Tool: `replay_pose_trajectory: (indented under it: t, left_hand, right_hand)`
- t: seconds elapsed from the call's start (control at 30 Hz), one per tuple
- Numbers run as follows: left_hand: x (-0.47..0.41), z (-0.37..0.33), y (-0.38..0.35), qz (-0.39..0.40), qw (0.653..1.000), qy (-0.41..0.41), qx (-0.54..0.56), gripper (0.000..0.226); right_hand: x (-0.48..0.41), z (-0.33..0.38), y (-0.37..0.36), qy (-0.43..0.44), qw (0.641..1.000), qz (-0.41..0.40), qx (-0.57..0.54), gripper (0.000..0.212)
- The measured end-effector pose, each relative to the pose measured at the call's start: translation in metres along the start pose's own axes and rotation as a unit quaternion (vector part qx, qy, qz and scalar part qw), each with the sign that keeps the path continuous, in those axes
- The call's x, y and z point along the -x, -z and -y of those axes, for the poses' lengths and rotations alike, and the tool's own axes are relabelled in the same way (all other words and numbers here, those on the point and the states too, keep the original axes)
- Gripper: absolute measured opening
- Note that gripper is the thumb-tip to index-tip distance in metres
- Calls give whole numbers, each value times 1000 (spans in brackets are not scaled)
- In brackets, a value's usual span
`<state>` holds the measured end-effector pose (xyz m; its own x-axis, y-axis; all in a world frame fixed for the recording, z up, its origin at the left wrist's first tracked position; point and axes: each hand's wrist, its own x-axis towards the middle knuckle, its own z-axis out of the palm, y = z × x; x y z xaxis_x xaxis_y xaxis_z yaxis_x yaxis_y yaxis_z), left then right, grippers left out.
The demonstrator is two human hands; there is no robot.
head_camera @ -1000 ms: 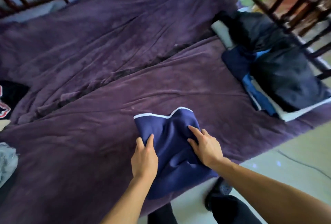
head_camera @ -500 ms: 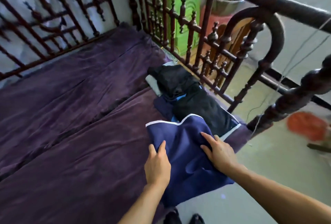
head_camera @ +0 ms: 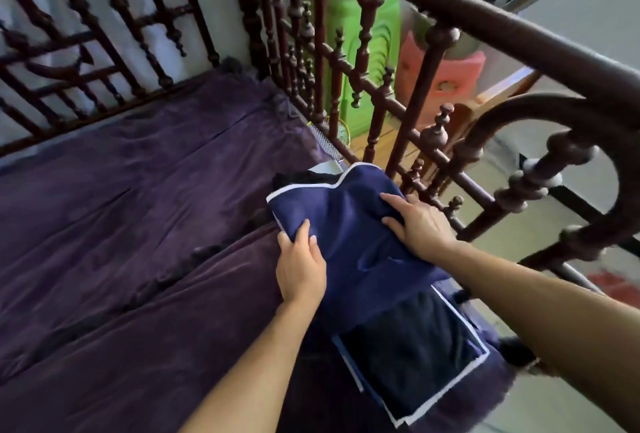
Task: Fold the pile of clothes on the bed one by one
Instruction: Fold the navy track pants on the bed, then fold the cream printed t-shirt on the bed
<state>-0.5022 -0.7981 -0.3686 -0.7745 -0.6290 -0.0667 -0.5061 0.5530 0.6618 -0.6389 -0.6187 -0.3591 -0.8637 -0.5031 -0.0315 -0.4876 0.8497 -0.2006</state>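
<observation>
A folded navy garment with white trim (head_camera: 349, 224) hangs just above the bed's right end. My left hand (head_camera: 301, 266) grips its left edge, thumb on top. My right hand (head_camera: 422, 228) holds its right side, with the fingers spread over the cloth. Under and in front of the garment lies a stack of folded dark clothes (head_camera: 408, 349) with a white-edged piece at the bottom. A bit of black cloth (head_camera: 298, 178) from that stack shows behind the garment. The pile of unfolded clothes is out of view.
A purple blanket (head_camera: 138, 224) covers the bed, with a crease running across its middle. Dark carved wooden rails (head_camera: 412, 120) close off the bed's far side and right end, close to the stack. Beyond them stand a green stool (head_camera: 381, 51) and a pink stool (head_camera: 446, 75).
Both hands lifted the folded navy garment off the blanket and carried it right, over the stack of folded clothes. My view turned right with it.
</observation>
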Motion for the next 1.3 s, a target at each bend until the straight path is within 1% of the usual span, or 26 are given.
replay_pose_trajectory:
  t: [0.13, 0.23, 0.3, 0.33, 0.37, 0.4, 0.47, 0.53, 0.67, 0.73, 0.87, 0.93, 1.0, 1.07, 1.13, 1.23, 1.3]
  left_hand:
    - [-76, -6, -23, 7, 998, 26, 51, 47]
    - [-117, 4, -49, 33, 995, 41, 84, 57]
    - [-132, 20, -70, 88, 993, 68, 33, 66]
    - [-133, 28, -81, 117, 990, 81, -25, 71]
    - [-131, 37, -91, 135, 983, 74, -97, 76]
    - [-126, 45, -101, 139, 976, 43, -163, 79]
    - [-115, 62, -120, 141, 961, -35, -235, 79]
    - [-109, 82, -134, 165, 948, -59, -264, 77]
    - [-108, 109, -148, 212, 940, -25, -268, 79]
    - [-109, 106, -147, 227, 936, -15, -267, 79]
    - [-99, 86, -122, 275, 916, -1, -292, 79]
    - [-81, 77, -104, 275, 912, -6, -303, 75]
    - [-55, 69, -86, 266, 913, -10, -309, 66]
    - [-23, 62, -70, 263, 917, -3, -300, 47]
    - [11, 57, -55, 273, 918, 13, -289, 33]
    - [59, 54, -35, 291, 917, 33, -270, 30]
    - [94, 55, -19, 281, 922, 35, -262, 28]
  right_hand:
    - [-85, -10, -9, 13, 1000, -19, -1, 51]
    - [-127, -23, -33, 0, 1000, 18, -11, 52]
    - [-142, -32, -56, -12, 998, 51, 21, 56]
    - [-145, -34, -69, -14, 997, 59, 37, 58]
    - [-144, -34, -85, -11, 997, 63, 44, 60]
    - [-141, -32, -102, -3, 997, 71, 44, 62]
    - [-129, -25, -137, 9, 993, 108, 50, 65]
    - [-115, -24, -167, 6, 988, 135, 71, 67]
    - [-108, -28, -196, -10, 983, 160, 93, 71]
    - [-111, -27, -195, -7, 979, 178, 100, 72]
    - [-101, -22, -171, -10, 974, 203, 98, 75]
    - [-85, -18, -154, 2, 968, 225, 113, 76]
    - [-60, -15, -135, 11, 959, 258, 114, 74]
    - [-31, -14, -115, 13, 958, 270, 93, 71]
    - [2, -12, -96, 37, 965, 243, 92, 63]
    - [41, -8, -73, 68, 972, 205, 89, 42]
    - [69, -2, -59, 75, 977, 191, 61, 34]
